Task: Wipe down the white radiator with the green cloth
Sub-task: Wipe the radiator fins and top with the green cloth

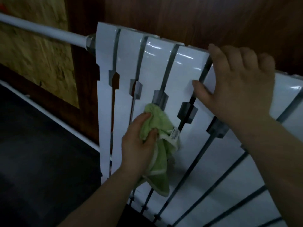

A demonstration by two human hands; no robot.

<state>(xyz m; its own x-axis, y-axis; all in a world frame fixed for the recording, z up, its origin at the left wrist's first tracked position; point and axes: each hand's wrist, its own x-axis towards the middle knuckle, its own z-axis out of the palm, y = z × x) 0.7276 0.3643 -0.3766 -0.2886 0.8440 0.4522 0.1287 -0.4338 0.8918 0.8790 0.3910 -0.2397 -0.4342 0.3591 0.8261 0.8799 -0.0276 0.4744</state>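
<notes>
At far left a white pipe (41, 31) runs down to the right along a wood-panelled wall (180, 17) and meets the radiator at a metal fitting (91, 43). A lighter board (34, 51) covers part of the wall behind the pipe. Below it lies a dark floor (32, 145), with a second white pipe (54, 115) running low along the wall.

The white radiator (164, 66) is mounted against the panelling, its flat glossy sections separated by dark gaps. It fills the centre and right of the view.

The left hand (139, 141) is closed around a bunched green cloth (157, 145), pressing it against the front face of the radiator's third and fourth sections, about mid-height. The loose end of the cloth hangs below the hand, and a small white label (174, 132) shows at its right edge.

The right hand (237, 84) rests open over the radiator's top edge, fingers draped over the back, thumb on the front face; it holds nothing.
</notes>
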